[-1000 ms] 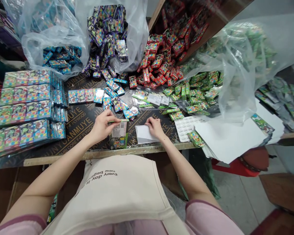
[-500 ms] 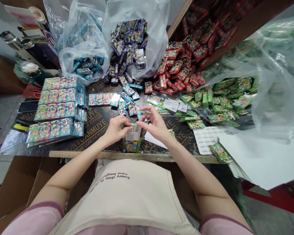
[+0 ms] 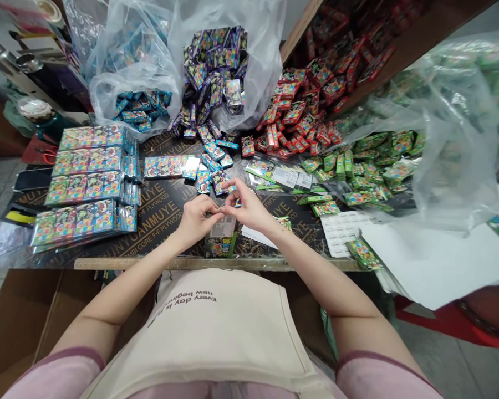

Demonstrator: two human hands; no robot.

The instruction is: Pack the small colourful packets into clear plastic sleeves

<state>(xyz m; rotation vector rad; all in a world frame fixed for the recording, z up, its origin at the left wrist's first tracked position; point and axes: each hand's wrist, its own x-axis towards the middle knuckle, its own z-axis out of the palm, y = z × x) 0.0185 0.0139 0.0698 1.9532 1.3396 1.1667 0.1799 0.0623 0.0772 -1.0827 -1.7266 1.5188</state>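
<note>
My left hand [image 3: 197, 217] and my right hand [image 3: 246, 206] meet above the plywood tabletop [image 3: 158, 208], fingers pinched together on the top edge of a small clear-wrapped green packet [image 3: 222, 241] that stands near the table's front edge. Both hands are closed on it. Under my right wrist lies a white sheet [image 3: 260, 237]. Just beyond my fingers sits a loose cluster of small blue packets [image 3: 210, 177].
Flat bundles of packed packets [image 3: 85, 188] are stacked at the left. Plastic bags of blue packets [image 3: 139, 108] and purple packets [image 3: 216, 77] stand behind, with red packets [image 3: 299, 119] and green packets [image 3: 366, 163] spilling at the right. A sticker sheet [image 3: 341, 233] and white paper [image 3: 432, 260] lie right.
My right hand left the white sheet and came up to join my left hand at the packet's top. The view shifted left and the hands closed tighter together.
</note>
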